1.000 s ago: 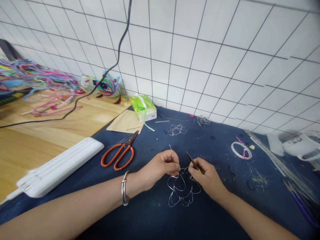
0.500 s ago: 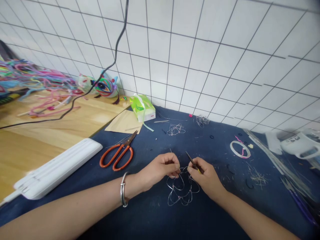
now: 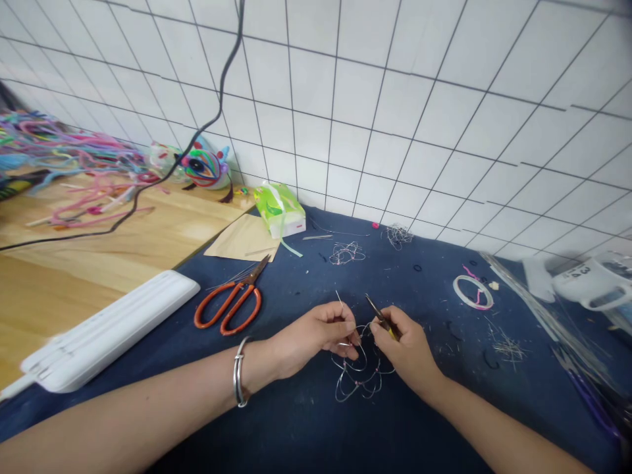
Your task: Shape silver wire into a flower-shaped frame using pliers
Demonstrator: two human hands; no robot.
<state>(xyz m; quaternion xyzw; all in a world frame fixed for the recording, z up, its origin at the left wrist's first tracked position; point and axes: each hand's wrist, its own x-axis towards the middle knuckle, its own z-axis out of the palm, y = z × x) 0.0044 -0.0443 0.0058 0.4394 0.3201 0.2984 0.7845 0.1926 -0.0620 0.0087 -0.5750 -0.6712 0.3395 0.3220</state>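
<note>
My left hand [image 3: 328,332] pinches a looped silver wire piece [image 3: 358,383] between thumb and fingers. One straight wire end sticks up above these fingers. The piece has several petal-like loops with small pinkish spots where they meet, and it hangs below both hands. My right hand [image 3: 407,349] is closed around a slim dark pointed tool [image 3: 378,311] with some yellow at its grip; its exact kind is unclear. The thumb and fingertip of that hand are at the top loop of the wire piece; whether they pinch it I cannot tell.
Orange-handled scissors [image 3: 232,306] and a white power strip [image 3: 111,332] lie left. Behind are a tissue pack [image 3: 280,210], another wire piece [image 3: 347,253] and a wire tangle [image 3: 399,236]. Right are a white ring [image 3: 457,289], wire scraps [image 3: 511,349] and a white mug [image 3: 597,286].
The wire piece has tilted and shifted slightly between my hands, and the wire end stands higher above my left fingers. Both hands keep nearly the same place and hold.
</note>
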